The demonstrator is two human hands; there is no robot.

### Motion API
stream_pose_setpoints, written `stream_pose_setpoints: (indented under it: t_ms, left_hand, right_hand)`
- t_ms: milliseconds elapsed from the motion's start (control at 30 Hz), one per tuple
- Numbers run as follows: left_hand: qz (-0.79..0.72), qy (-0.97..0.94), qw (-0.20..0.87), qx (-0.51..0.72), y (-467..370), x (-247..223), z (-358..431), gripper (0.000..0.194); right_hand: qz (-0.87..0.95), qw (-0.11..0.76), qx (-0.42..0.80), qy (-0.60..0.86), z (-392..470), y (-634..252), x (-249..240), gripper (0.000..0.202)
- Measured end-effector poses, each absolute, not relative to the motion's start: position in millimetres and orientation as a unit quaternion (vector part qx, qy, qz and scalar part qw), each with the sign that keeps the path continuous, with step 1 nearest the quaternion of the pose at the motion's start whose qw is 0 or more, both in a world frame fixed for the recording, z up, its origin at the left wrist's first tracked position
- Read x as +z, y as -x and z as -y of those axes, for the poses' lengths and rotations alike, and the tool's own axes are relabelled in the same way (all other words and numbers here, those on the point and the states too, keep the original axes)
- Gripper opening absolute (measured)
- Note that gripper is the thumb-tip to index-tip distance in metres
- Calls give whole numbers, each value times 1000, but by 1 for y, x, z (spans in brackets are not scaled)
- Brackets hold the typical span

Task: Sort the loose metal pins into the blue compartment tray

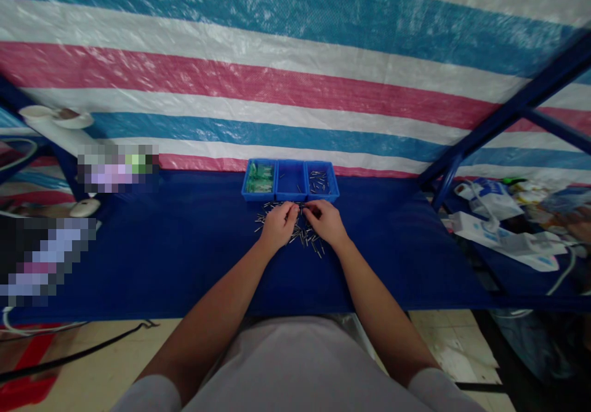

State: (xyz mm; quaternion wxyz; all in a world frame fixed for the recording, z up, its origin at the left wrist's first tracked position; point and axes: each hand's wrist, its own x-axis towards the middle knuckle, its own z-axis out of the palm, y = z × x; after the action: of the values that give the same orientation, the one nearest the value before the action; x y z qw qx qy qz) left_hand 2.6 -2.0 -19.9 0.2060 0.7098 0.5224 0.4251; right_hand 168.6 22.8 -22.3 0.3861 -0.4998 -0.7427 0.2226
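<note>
Many small dark metal pins (302, 236) lie in a loose pile on the blue table surface. Over the pile's left part is my left hand (279, 224), its fingers pressed together. My right hand (325, 220) is just to the right, thumb and fingers pinched over the pile. What either hand holds is too small to make out. Right behind the hands stands a blue tray (290, 199) with three compartments. Green and clear pieces (260, 179) fill the left one, a few pins lie in the middle one, and several pins (318, 181) are in the right one.
The blue table (184, 239) extends to both sides. A striped plastic sheet (286, 85) hangs behind it. At the right are a blue metal frame (489, 113), a white box (475, 227) and plastic bags. A white pipe-like object (69, 135) is at the left.
</note>
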Motion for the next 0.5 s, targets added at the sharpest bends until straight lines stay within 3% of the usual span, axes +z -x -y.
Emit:
stream_pose_setpoints:
  t_ms: [133, 500]
  left_hand:
    - [-525, -711, 200, 423, -2, -22, 1, 29]
    - [-522, -717, 195, 419, -2, -22, 1, 28]
  right_hand:
    - [819, 307, 141, 464, -19, -166, -23, 21]
    - [837, 261, 111, 467, -18, -166, -22, 13]
